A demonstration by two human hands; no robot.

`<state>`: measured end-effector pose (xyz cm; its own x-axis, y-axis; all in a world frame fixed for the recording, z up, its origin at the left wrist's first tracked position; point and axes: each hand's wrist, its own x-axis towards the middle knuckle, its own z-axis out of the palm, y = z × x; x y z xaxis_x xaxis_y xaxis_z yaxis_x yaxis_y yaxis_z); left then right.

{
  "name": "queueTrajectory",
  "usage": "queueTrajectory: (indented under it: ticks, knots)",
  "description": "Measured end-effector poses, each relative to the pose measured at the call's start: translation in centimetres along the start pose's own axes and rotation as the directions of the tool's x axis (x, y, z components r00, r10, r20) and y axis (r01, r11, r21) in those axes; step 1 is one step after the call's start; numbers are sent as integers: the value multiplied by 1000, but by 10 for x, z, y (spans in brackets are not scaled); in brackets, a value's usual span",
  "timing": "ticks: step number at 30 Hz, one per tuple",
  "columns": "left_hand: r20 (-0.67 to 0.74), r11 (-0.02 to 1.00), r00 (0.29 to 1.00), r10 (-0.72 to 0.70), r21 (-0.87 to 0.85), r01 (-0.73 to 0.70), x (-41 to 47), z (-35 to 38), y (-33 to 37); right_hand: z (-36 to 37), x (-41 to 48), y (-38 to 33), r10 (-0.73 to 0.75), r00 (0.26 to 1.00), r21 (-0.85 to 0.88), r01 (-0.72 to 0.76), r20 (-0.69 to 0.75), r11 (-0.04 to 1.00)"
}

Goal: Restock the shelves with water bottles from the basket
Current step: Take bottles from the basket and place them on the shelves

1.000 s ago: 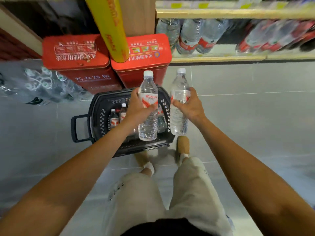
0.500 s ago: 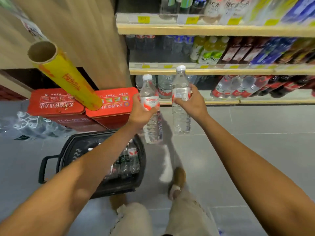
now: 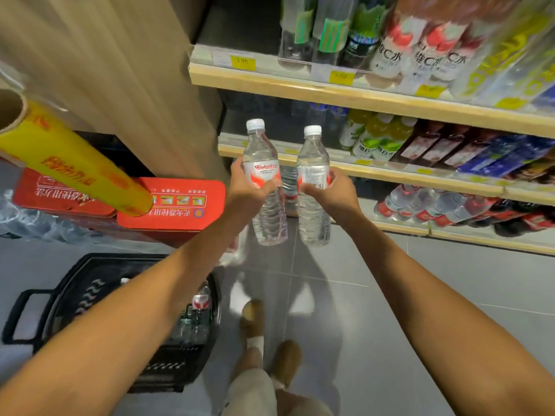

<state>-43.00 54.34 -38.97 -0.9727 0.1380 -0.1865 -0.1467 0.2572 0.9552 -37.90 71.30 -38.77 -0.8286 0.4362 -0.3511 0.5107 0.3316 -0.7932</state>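
Grey tiled floor (image 3: 450, 295), wood-edged drink shelves (image 3: 360, 99) ahead. Left hand (image 3: 246, 196) grips one clear plastic water bottle (image 3: 268, 217), right hand (image 3: 336, 196) grips second clear bottle (image 3: 313, 223). Black plastic basket (image 3: 75, 280) at floor's left.

Forearms (image 3: 135, 310) bare to frame edge. Light beige trousers (image 3: 255, 391), loose cut. Tan-brown shoes (image 3: 253, 315), rounded toes. White socks (image 3: 256, 343) at ankles.

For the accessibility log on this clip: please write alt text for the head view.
Left hand grips the left water bottle and right hand the right water bottle, both upright, before stocked drink shelves. A black basket holding more bottles sits on the floor at lower left, near red boxes.
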Motion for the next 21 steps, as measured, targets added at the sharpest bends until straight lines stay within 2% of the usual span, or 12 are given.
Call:
queueTrajectory:
  ticks: [6, 11, 21]
  knots:
    - [-65, 999, 998, 1, 43, 2, 65, 5, -22, 24, 63, 4, -40, 999, -3, 40, 21, 999]
    - [-89, 999, 996, -27, -49, 23, 121, 11, -51, 45, 119, 11, -116, 993, 38, 117, -25, 992]
    - [-197, 974, 963, 182, -98, -204, 208, 44, -116, 92, 236, 52, -386, 915, 200, 402, -118, 893]
